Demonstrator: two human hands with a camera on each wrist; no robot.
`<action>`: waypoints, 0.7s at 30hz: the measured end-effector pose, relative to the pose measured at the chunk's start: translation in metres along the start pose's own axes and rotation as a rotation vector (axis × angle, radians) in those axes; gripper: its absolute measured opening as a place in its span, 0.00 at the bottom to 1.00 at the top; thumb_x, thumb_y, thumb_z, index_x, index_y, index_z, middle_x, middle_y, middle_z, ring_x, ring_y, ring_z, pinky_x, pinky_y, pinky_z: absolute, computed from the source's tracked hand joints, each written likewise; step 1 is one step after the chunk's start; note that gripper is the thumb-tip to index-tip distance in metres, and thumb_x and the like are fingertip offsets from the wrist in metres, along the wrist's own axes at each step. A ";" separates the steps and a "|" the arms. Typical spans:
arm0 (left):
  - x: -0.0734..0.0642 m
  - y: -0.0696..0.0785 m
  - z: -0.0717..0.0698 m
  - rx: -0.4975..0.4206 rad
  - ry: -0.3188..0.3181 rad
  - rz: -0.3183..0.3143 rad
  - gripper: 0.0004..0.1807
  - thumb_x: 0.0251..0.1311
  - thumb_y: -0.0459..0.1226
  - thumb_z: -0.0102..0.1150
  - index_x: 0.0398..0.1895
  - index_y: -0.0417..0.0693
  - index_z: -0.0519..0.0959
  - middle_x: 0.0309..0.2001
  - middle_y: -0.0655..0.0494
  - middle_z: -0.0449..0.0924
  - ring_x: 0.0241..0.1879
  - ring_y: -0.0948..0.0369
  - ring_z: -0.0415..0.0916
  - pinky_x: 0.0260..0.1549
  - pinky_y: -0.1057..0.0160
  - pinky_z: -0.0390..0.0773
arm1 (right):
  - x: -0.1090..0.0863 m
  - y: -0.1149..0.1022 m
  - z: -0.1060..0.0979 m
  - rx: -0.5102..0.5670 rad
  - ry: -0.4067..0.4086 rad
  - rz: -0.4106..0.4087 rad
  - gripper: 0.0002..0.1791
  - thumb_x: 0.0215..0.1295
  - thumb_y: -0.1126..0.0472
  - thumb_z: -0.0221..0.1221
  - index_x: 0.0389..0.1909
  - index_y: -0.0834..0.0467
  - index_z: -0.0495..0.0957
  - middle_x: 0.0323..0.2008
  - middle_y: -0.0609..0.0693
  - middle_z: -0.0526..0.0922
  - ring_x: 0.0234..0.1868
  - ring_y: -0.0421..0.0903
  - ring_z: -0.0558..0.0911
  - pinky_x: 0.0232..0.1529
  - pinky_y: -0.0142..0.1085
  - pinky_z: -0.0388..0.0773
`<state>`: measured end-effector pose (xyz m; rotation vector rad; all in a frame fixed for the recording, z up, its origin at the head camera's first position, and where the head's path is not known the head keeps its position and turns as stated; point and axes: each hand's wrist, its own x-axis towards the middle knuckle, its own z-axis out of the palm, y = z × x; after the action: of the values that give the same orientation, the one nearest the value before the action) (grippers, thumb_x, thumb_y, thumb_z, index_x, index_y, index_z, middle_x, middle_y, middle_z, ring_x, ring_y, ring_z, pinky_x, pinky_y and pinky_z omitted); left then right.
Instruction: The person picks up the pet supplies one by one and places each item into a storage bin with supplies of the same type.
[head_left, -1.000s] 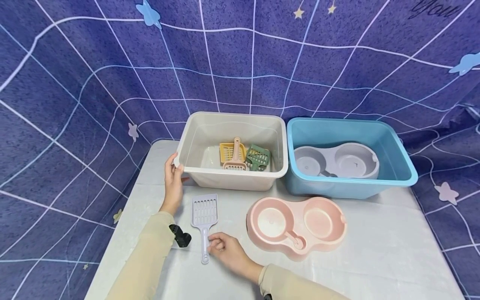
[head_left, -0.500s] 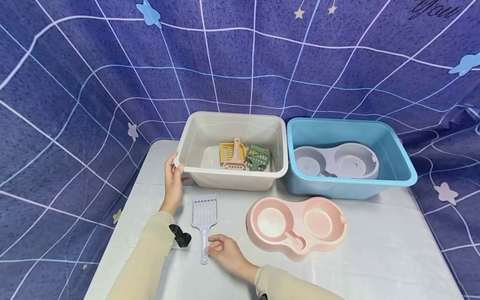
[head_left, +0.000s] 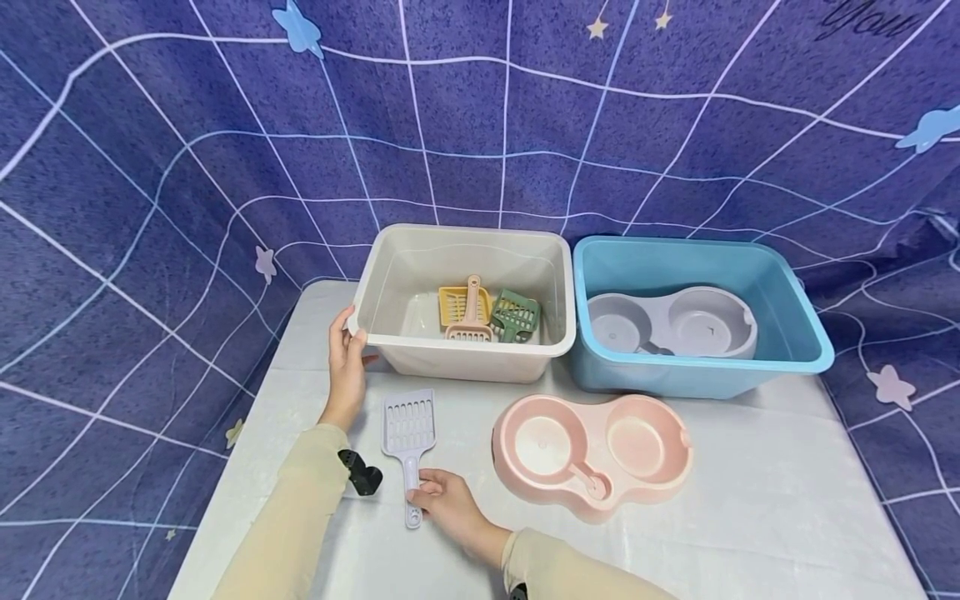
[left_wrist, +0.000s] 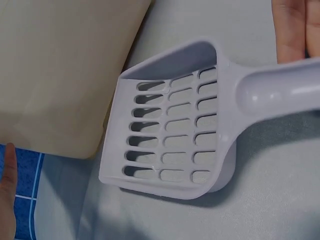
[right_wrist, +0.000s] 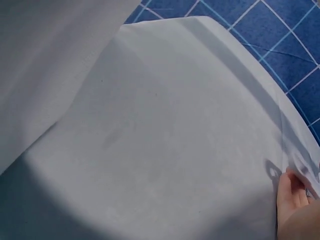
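My left hand (head_left: 347, 367) holds the left front corner of a beige litter box (head_left: 461, 360), thumb on its rim. A lavender slotted litter scoop (head_left: 409, 452) lies in front of this box, slotted end pointing away from me. My right hand (head_left: 453, 504) pinches the scoop's handle between thumb and fingers. Large in the left wrist view is the slotted head of the scoop (left_wrist: 228, 102), beside the box wall (left_wrist: 55, 75). The right wrist view catches my right hand (right_wrist: 295, 212) at its lower right edge; what it holds there is hard to make out.
Inside the beige box lie yellow (head_left: 453, 305), pink (head_left: 472, 310) and green (head_left: 517, 312) scoops. A blue box (head_left: 675, 381) to its right holds a grey double pet bowl (head_left: 657, 315). A pink double bowl (head_left: 592, 425) stands on the white-covered table (head_left: 750, 500).
My right hand has moved slightly left onto the scoop's handle, and its thumb now lies over it. The handle end has shifted slightly. My left hand has stayed at the box corner.
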<state>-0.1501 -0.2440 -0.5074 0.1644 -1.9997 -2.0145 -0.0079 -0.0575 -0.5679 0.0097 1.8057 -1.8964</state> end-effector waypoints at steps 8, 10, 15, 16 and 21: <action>0.000 0.000 0.000 -0.009 0.006 -0.003 0.26 0.77 0.39 0.38 0.75 0.58 0.56 0.66 0.45 0.65 0.53 0.60 0.69 0.49 0.46 0.70 | 0.001 -0.002 -0.002 0.006 0.016 -0.023 0.23 0.58 0.70 0.63 0.54 0.75 0.74 0.28 0.46 0.77 0.28 0.37 0.73 0.29 0.24 0.71; 0.000 0.000 -0.001 -0.010 0.005 -0.004 0.26 0.77 0.39 0.38 0.76 0.58 0.55 0.66 0.46 0.65 0.52 0.60 0.69 0.49 0.45 0.70 | 0.001 -0.003 -0.003 0.005 0.017 -0.032 0.22 0.57 0.70 0.63 0.53 0.74 0.74 0.27 0.46 0.76 0.28 0.37 0.73 0.29 0.24 0.70; 0.000 0.001 -0.001 -0.009 -0.002 -0.008 0.27 0.77 0.38 0.37 0.76 0.56 0.54 0.68 0.45 0.64 0.53 0.61 0.69 0.48 0.47 0.70 | 0.000 -0.004 -0.003 -0.007 0.024 -0.041 0.21 0.57 0.71 0.64 0.52 0.73 0.75 0.26 0.46 0.75 0.27 0.37 0.72 0.29 0.24 0.69; 0.000 0.000 -0.001 -0.009 -0.003 -0.010 0.27 0.77 0.38 0.37 0.77 0.56 0.53 0.69 0.45 0.63 0.54 0.61 0.69 0.48 0.47 0.71 | 0.000 -0.004 -0.004 -0.011 0.025 -0.042 0.21 0.57 0.71 0.64 0.52 0.73 0.75 0.26 0.46 0.75 0.27 0.37 0.72 0.29 0.24 0.69; 0.001 0.001 -0.001 -0.018 -0.004 -0.023 0.27 0.76 0.37 0.37 0.77 0.54 0.53 0.69 0.44 0.64 0.52 0.62 0.69 0.48 0.47 0.71 | -0.001 -0.006 -0.005 -0.014 0.030 -0.040 0.21 0.56 0.72 0.65 0.52 0.72 0.76 0.26 0.46 0.76 0.27 0.38 0.73 0.28 0.24 0.71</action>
<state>-0.1503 -0.2449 -0.5060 0.1806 -1.9902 -2.0477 -0.0102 -0.0528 -0.5627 -0.0035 1.8521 -1.9203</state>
